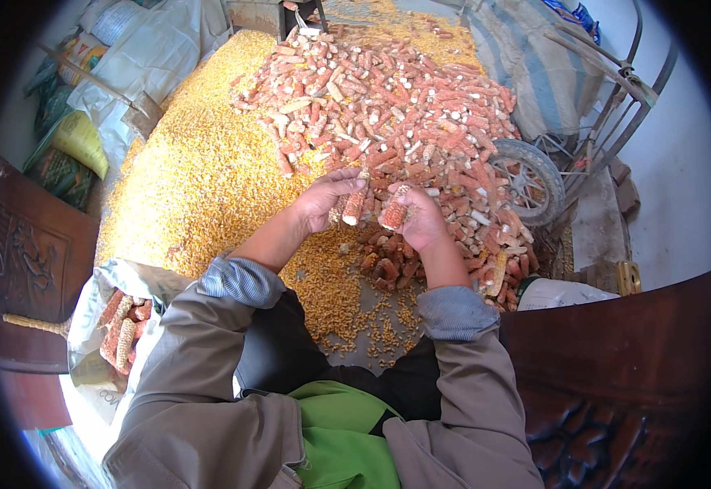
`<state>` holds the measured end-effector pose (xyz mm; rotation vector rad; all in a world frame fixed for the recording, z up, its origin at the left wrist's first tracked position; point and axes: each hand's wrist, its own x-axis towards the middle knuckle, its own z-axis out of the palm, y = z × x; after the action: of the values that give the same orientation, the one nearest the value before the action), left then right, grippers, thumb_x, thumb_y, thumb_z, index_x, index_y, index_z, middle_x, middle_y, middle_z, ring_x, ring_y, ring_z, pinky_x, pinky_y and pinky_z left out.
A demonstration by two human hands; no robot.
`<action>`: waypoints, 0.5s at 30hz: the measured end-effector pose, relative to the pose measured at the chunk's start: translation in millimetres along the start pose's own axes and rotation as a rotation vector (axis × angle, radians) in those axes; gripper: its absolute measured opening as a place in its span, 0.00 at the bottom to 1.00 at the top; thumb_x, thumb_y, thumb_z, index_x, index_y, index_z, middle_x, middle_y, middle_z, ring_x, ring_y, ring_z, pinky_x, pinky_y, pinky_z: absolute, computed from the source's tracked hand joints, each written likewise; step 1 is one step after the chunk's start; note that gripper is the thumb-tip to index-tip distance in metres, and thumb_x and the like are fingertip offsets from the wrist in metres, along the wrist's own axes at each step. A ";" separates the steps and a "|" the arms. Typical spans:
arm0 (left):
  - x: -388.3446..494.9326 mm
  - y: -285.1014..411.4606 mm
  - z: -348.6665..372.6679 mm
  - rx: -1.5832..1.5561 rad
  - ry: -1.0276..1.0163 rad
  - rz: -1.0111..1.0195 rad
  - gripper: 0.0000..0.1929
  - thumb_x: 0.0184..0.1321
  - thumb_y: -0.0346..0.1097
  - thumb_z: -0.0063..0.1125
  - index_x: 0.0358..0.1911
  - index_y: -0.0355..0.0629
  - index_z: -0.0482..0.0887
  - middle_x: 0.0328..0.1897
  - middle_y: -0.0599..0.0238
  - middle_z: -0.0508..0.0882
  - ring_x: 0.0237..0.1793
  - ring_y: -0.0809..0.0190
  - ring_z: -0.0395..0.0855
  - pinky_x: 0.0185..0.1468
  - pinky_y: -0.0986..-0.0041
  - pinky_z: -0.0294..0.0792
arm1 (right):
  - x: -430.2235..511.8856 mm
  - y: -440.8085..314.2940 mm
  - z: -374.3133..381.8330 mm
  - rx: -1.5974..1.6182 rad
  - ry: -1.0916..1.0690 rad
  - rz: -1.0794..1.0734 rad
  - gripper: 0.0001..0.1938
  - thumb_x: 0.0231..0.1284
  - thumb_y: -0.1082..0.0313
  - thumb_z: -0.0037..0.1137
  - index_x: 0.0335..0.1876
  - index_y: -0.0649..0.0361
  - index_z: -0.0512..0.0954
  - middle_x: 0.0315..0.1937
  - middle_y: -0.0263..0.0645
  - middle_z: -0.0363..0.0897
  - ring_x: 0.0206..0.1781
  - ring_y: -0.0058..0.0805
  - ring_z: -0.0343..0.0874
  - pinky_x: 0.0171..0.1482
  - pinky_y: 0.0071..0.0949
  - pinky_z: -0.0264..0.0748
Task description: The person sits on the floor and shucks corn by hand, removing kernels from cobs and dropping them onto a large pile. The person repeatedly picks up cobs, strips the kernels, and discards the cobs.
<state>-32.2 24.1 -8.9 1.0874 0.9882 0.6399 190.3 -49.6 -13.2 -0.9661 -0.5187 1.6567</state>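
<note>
My left hand (326,197) is closed around a reddish corn cob (353,206), which points down from the fingers; another cob partly shows behind it. A short distance to the right, my right hand (420,214) grips a second reddish corn cob (394,211) by its upper part. Both hands are above the near edge of a large heap of mostly bare corn cobs (392,98). Loose yellow corn kernels (190,177) spread in a deep pile to the left and below the hands.
A sack holding cobs (77,342) stands at my left. A shovel (142,115) leans over the kernels at upper left. To the right are a wheel (530,182) of a metal-framed cart, a striped sack (527,67) and a white bag (557,295). Carved wooden panels flank both sides.
</note>
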 end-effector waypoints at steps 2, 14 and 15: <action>4.3 -3.2 0.3 -0.069 -0.004 0.002 0.29 0.70 0.39 0.63 0.73 0.45 0.72 0.67 0.64 0.80 0.65 0.60 0.78 0.64 0.59 0.74 | -1.2 5.7 5.1 0.087 0.038 0.024 0.15 0.56 0.72 0.53 0.50 0.59 0.81 0.41 0.38 0.78 0.43 0.38 0.83 0.46 0.52 0.84; -10.6 8.7 16.8 -0.111 -0.258 0.037 0.22 0.75 0.33 0.53 0.70 0.40 0.70 0.60 0.58 0.80 0.58 0.57 0.82 0.56 0.67 0.80 | 5.9 11.0 11.8 -0.327 0.113 -0.094 0.31 0.61 0.51 0.74 0.62 0.67 0.78 0.49 0.46 0.83 0.45 0.34 0.85 0.43 0.36 0.83; -9.7 8.2 19.5 -0.078 -0.292 0.048 0.22 0.74 0.32 0.53 0.69 0.39 0.71 0.59 0.57 0.80 0.58 0.57 0.82 0.56 0.67 0.80 | 6.0 12.1 15.7 -0.381 0.153 -0.114 0.32 0.61 0.50 0.74 0.62 0.67 0.78 0.51 0.46 0.84 0.48 0.34 0.85 0.47 0.36 0.81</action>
<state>-18.8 10.7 4.6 1.1021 0.6821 0.5354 170.2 -45.5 -15.2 -1.3035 -0.7880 1.3947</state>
